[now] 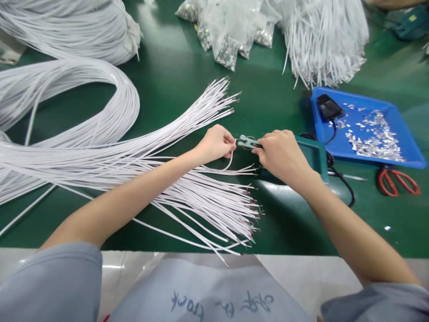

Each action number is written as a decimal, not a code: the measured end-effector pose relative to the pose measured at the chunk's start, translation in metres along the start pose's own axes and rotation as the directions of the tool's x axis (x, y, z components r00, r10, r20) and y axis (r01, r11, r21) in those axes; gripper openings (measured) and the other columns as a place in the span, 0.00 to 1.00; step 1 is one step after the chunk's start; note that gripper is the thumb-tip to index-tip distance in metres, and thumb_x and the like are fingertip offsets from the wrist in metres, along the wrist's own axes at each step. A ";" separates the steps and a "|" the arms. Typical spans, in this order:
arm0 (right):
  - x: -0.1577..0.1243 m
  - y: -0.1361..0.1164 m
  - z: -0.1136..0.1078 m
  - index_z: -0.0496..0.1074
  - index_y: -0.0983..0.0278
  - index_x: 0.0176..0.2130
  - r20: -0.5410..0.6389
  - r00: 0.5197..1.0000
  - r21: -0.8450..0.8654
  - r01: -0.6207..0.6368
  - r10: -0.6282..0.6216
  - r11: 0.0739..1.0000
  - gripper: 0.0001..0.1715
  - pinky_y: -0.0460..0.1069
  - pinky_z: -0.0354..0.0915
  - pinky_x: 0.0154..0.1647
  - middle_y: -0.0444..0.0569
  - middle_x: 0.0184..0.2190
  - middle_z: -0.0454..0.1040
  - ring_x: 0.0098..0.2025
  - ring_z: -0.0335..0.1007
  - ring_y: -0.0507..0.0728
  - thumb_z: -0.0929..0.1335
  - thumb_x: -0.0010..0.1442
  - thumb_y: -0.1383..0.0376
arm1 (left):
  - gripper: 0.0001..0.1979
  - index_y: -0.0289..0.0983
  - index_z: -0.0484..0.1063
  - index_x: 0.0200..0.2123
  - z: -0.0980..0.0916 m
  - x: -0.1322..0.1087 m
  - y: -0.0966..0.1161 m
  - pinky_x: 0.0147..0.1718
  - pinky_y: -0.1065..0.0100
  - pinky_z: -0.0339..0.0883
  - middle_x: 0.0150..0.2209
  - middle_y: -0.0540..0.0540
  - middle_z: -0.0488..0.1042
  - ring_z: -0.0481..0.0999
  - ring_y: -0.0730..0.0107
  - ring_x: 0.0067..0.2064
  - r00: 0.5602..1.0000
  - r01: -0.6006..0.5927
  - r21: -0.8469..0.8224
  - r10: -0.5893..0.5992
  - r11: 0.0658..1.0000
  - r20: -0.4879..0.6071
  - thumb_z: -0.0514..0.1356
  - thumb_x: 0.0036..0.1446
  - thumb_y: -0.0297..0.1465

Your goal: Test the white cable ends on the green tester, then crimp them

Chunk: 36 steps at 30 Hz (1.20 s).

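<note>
My left hand (216, 142) is closed, pinching one thin white wire (230, 162) that curves down from its fingers. Facing it, my right hand (280, 152) is closed on a small grey metal clip tool (247, 142), whose tip meets the wire end between the two hands. Below and to the left, loose white wires (201, 197) with stripped ends fan out over the green table (174, 80). A second fan of wires (208, 105) lies just above my left hand.
Big coils of white wire (67, 112) fill the left side. A blue tray (407, 150) with metal scraps and a black device sits right, red-handled scissors (397, 181) below it. A teal box (317, 156) and black cable lie by my right wrist. Bags of parts (231, 31) stand behind.
</note>
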State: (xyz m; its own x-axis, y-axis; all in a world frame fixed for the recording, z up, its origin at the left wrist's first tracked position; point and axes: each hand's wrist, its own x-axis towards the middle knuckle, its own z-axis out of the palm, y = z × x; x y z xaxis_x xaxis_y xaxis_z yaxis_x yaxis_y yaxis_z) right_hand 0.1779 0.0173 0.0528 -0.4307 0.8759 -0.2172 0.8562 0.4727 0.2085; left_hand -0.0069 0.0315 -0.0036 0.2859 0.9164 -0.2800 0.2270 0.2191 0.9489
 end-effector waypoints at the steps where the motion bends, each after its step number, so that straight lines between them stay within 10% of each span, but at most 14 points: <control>1: 0.000 0.000 0.000 0.74 0.68 0.29 0.003 1.000 0.001 -0.003 0.003 1.000 0.15 0.54 0.53 0.39 0.56 0.31 0.76 0.37 0.68 0.61 0.63 0.63 0.66 | 0.04 0.30 0.76 0.26 0.000 0.000 0.001 0.25 0.71 0.73 0.23 0.44 0.77 0.77 0.71 0.22 1.000 0.004 0.003 -0.004 1.000 0.001 0.63 0.50 0.19; 22: 0.003 0.001 0.011 0.73 0.67 0.27 -0.097 0.995 0.088 0.017 -0.008 0.996 0.18 0.59 0.57 0.45 0.55 0.29 0.73 0.37 0.67 0.62 0.62 0.64 0.62 | 0.06 0.29 0.75 0.24 0.001 -0.002 0.007 0.23 0.71 0.71 0.20 0.45 0.74 0.76 0.72 0.21 0.999 -0.040 0.064 0.039 0.997 0.011 0.63 0.51 0.18; 30: 0.003 0.011 0.013 0.73 0.74 0.53 -0.214 0.963 0.296 -0.094 0.162 0.951 0.23 0.60 0.63 0.48 0.64 0.50 0.74 0.50 0.66 0.68 0.57 0.67 0.69 | 0.05 0.29 0.75 0.26 -0.001 -0.002 0.004 0.27 0.66 0.76 0.22 0.43 0.75 0.77 0.70 0.23 0.999 -0.034 0.038 0.033 0.999 0.030 0.64 0.52 0.18; 36: -0.001 0.024 0.018 0.73 0.71 0.54 -0.238 0.955 0.297 -0.101 0.176 0.949 0.25 0.61 0.66 0.48 0.62 0.49 0.76 0.48 0.67 0.67 0.56 0.66 0.70 | 0.04 0.28 0.75 0.26 -0.002 -0.004 0.003 0.27 0.68 0.75 0.22 0.43 0.76 0.77 0.71 0.23 0.999 -0.031 0.016 0.031 0.999 0.021 0.64 0.53 0.19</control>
State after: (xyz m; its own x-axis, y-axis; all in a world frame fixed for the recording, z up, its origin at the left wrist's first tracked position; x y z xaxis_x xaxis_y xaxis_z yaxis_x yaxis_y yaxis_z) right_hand 0.2039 0.0258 0.0408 -0.3284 0.9429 0.0558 0.9413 0.3316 -0.0635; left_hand -0.0095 0.0296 0.0003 0.3118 0.9157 -0.2536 0.2327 0.1852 0.9548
